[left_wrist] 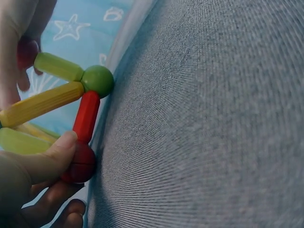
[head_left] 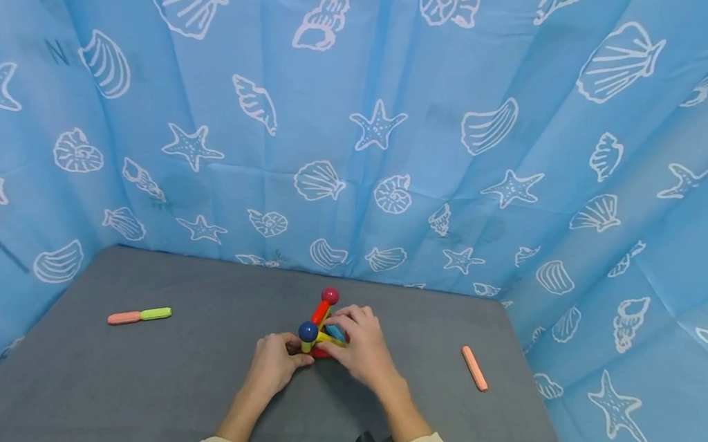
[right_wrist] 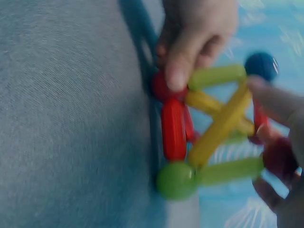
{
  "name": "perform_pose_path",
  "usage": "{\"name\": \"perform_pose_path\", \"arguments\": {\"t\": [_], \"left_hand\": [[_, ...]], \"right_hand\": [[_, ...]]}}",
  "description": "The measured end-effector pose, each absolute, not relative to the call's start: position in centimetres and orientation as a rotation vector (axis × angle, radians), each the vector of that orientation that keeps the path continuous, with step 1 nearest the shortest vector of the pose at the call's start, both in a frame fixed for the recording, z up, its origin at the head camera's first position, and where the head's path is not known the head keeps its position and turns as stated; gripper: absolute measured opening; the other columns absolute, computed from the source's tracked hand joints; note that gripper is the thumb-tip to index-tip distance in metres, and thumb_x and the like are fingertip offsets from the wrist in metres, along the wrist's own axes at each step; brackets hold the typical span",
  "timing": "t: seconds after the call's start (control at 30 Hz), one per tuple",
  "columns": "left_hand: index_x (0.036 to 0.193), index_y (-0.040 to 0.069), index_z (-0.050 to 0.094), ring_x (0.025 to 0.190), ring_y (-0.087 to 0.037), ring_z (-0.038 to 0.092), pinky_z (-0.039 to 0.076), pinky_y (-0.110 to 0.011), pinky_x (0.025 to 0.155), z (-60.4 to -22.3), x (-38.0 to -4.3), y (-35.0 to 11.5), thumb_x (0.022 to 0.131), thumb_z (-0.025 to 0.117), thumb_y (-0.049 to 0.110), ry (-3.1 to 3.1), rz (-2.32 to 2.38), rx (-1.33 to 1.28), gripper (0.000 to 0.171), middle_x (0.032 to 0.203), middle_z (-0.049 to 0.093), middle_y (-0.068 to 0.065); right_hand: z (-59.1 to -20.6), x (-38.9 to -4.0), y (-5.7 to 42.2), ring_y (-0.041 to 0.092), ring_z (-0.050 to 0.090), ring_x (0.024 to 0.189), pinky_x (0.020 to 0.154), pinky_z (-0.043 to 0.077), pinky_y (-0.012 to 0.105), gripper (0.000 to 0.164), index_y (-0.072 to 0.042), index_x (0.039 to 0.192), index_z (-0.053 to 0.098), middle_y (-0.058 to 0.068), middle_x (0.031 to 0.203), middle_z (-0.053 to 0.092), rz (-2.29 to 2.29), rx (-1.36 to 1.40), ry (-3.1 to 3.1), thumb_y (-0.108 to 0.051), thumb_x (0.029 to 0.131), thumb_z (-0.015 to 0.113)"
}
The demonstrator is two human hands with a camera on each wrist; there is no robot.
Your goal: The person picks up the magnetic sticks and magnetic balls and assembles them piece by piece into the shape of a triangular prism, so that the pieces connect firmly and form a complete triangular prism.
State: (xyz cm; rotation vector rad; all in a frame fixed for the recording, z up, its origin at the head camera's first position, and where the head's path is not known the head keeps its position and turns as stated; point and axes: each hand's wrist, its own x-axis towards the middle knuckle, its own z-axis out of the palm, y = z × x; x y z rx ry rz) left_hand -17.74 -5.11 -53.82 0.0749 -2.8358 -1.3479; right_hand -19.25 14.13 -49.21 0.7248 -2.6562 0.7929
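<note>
A frame of coloured magnetic rods and balls stands on the grey table, between both hands. My left hand [head_left: 274, 364] pinches a red ball [left_wrist: 81, 164] at its base, thumb on the near side. My right hand [head_left: 366, 343] has its fingers curled round a dark red ball [right_wrist: 280, 159] at an upper corner. One right fingertip touches the end of a yellow rod [right_wrist: 223, 123] near a blue ball [right_wrist: 262, 66]. Low on the frame sits a green ball [left_wrist: 98, 81], joined to a red rod [left_wrist: 86, 116] and a light green rod [left_wrist: 57, 66]. Another red ball [head_left: 330, 295] tops the far side.
On the table's left, a salmon rod [head_left: 124, 318] and a yellow-green rod [head_left: 156, 314] lie end to end. An orange rod [head_left: 475, 369] lies to the right. Behind the grey tabletop [head_left: 210, 307] hangs a blue curtain [head_left: 367, 215] with shell prints.
</note>
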Motion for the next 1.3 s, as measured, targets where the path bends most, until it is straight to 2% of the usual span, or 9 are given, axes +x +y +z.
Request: {"name": "perform_pose_path", "arguments": {"t": [0.13, 0.37, 0.57, 0.73, 0.83, 0.93, 1.1, 1.23, 1.3], "left_hand": [[0.095, 0.007, 0.079, 0.083, -0.017, 0.071, 0.060, -0.044, 0.081, -53.9, -17.7, -4.9, 0.075, 0.091, 0.025, -2.834, -1.348, 0.084, 0.029, 0.090, 0.078, -0.004], [0.096, 0.007, 0.078, 0.082, -0.016, 0.068, 0.059, -0.042, 0.079, -53.8, -17.7, -5.0, 0.075, 0.091, 0.025, -2.846, -1.363, 0.111, 0.030, 0.090, 0.078, -0.004], [0.097, 0.008, 0.077, 0.082, -0.017, 0.064, 0.057, -0.042, 0.078, -53.7, -17.7, -5.1, 0.077, 0.090, 0.025, -2.841, -1.310, 0.045, 0.030, 0.092, 0.076, -0.003], [0.112, 0.011, 0.074, 0.103, -0.026, 0.061, 0.052, -0.050, 0.091, -53.3, -17.5, -6.5, 0.079, 0.088, 0.033, -2.922, -1.230, -0.017, 0.042, 0.110, 0.073, -0.005], [0.127, 0.009, 0.069, 0.121, -0.036, 0.056, 0.046, -0.058, 0.100, -52.7, -17.9, -9.8, 0.086, 0.082, 0.037, -2.950, -1.187, 0.029, 0.052, 0.127, 0.068, -0.013], [0.138, 0.004, 0.061, 0.130, -0.047, 0.048, 0.040, -0.064, 0.105, -52.2, -18.8, -14.8, 0.093, 0.074, 0.036, -2.934, -1.062, 0.141, 0.057, 0.140, 0.058, -0.024], [0.147, -0.002, 0.048, 0.133, -0.058, 0.036, 0.033, -0.070, 0.106, -52.3, -19.7, -22.9, 0.098, 0.069, 0.025, -2.872, -0.923, 0.412, 0.060, 0.149, 0.041, -0.036], [0.149, -0.004, 0.043, 0.131, -0.060, 0.038, 0.030, -0.069, 0.107, -52.5, -19.9, -26.8, 0.100, 0.064, 0.015, -2.921, -0.909, 0.470, 0.057, 0.149, 0.040, -0.038], [0.147, -0.006, 0.045, 0.127, -0.059, 0.042, 0.034, -0.067, 0.103, -52.5, -19.7, -27.8, 0.100, 0.061, 0.009, -2.967, -0.907, 0.475, 0.051, 0.146, 0.043, -0.039]], "right_hand": [[-51.1, -19.5, 16.4, 0.013, 0.055, 0.102, 0.083, 0.051, 0.028, 0.047, -0.016, 0.121, 0.072, -0.003, 0.115, 0.065, 1.245, 0.542, -2.714, -0.034, 0.079, 0.089], [-54.9, -19.8, 18.6, 0.014, 0.061, 0.095, 0.084, 0.051, 0.025, 0.021, -0.024, 0.106, 0.077, -0.001, 0.108, 0.069, 1.534, 0.429, -2.812, -0.032, 0.087, 0.082], [-55.6, -20.2, 18.4, 0.007, 0.058, 0.090, 0.081, 0.049, 0.022, 0.017, -0.023, 0.104, 0.078, -0.002, 0.106, 0.070, 1.556, 0.398, -2.754, -0.032, 0.090, 0.079], [-55.8, -20.2, 18.3, 0.007, 0.058, 0.092, 0.082, 0.050, 0.022, 0.018, -0.018, 0.106, 0.078, 0.000, 0.107, 0.070, 1.547, 0.416, -2.757, -0.029, 0.091, 0.078], [-55.9, -20.1, 18.3, 0.007, 0.057, 0.092, 0.082, 0.049, 0.022, 0.020, -0.018, 0.107, 0.078, 0.000, 0.108, 0.069, 1.550, 0.413, -2.769, -0.030, 0.092, 0.077], [-56.0, -20.2, 18.3, 0.008, 0.057, 0.093, 0.082, 0.049, 0.023, 0.020, -0.017, 0.108, 0.077, 0.002, 0.109, 0.069, 1.558, 0.422, -2.765, -0.029, 0.093, 0.076], [-55.9, -20.1, 18.3, 0.007, 0.056, 0.092, 0.081, 0.048, 0.022, 0.019, -0.017, 0.107, 0.077, 0.003, 0.109, 0.069, 1.572, 0.420, -2.768, -0.029, 0.093, 0.076], [-55.9, -20.1, 18.3, 0.008, 0.056, 0.091, 0.081, 0.048, 0.022, 0.017, -0.019, 0.106, 0.077, 0.002, 0.108, 0.068, 1.580, 0.405, -2.766, -0.028, 0.092, 0.076], [-55.9, -20.1, 18.1, 0.008, 0.056, 0.091, 0.081, 0.048, 0.022, 0.016, -0.020, 0.105, 0.077, 0.001, 0.107, 0.068, 1.582, 0.400, -2.769, -0.029, 0.092, 0.077]]}}
